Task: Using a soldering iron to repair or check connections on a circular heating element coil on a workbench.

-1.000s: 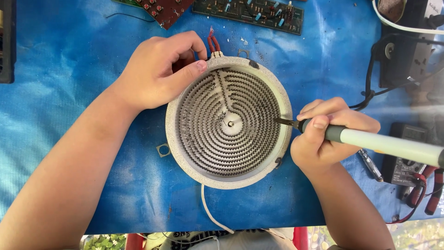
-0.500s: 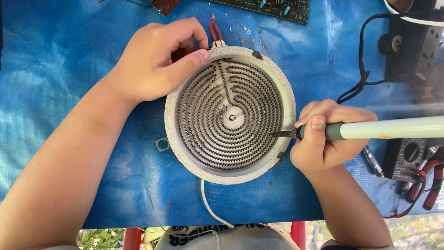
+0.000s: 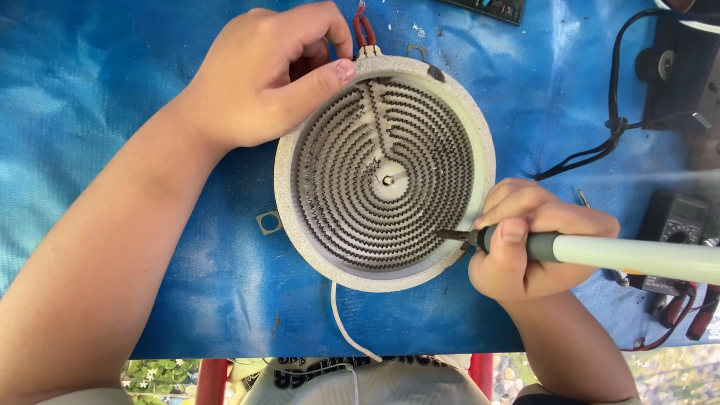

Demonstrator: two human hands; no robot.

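Observation:
A round heating element (image 3: 384, 174) with a spiral grey coil in a pale ceramic dish lies on a blue sheet (image 3: 97, 97). My left hand (image 3: 274, 75) grips the dish's upper left rim, thumb on the edge. My right hand (image 3: 529, 247) holds a soldering iron (image 3: 622, 255) with a pale handle and grey grip. Its dark tip touches the coil at the lower right, just inside the rim. Two red leads (image 3: 363, 31) leave the dish at the top, and a white wire (image 3: 343, 330) leaves at the bottom.
A black multimeter (image 3: 673, 225) with red probe leads (image 3: 686, 315) lies at the right. A black box (image 3: 686, 75) with a black cable (image 3: 607, 142) sits top right. A circuit board edge (image 3: 491, 7) shows at the top. A small metal bracket (image 3: 268, 222) lies left of the dish.
The view has shifted so the dish sits higher and nearer. The iron's tip has moved down along the right side of the coil toward the lower right rim. My left hand keeps its grip.

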